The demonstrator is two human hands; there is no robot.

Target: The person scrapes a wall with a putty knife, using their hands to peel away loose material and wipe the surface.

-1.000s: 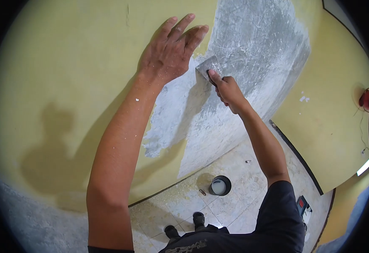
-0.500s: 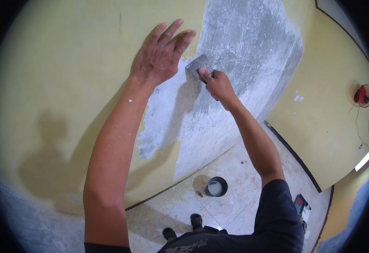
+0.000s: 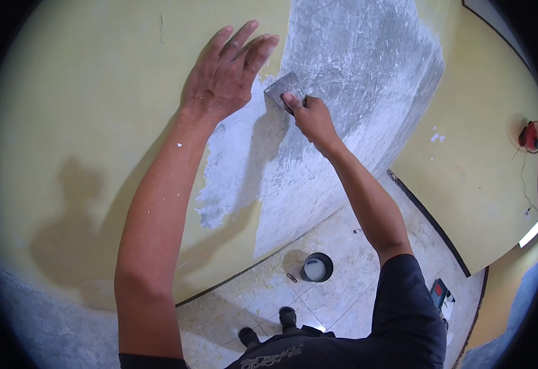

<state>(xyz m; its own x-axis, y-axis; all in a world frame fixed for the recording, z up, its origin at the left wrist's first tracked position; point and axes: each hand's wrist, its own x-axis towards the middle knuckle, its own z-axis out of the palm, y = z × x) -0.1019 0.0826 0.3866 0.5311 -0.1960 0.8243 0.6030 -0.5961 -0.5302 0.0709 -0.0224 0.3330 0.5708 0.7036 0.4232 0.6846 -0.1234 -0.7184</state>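
My left hand (image 3: pixel 223 77) rests against the yellow painted wall (image 3: pixel 97 92), fingers spread, with small white flecks on its back and forearm. In my right hand (image 3: pixel 314 122) is a flat grey scraper (image 3: pixel 285 87), thumb pressed on its blade. The scraper's edge meets the wall at the border between yellow paint and the bare patch. That patch (image 3: pixel 355 67) is grey and whitish with a ragged left edge, and my right arm's shadow falls across its lower part. The scraper's handle is mostly hidden by my fingers.
Below stands a dark bucket (image 3: pixel 317 267) with pale liquid on the tiled floor (image 3: pixel 342 307), a small object (image 3: pixel 291 278) beside it. A red fan (image 3: pixel 532 136) with a dangling cord is at the right wall. A red and dark case (image 3: pixel 439 294) lies lower right.
Both hands appear slightly higher and further left in view. The scraper stays in my right hand at the paint border, and my left hand remains spread on the wall.
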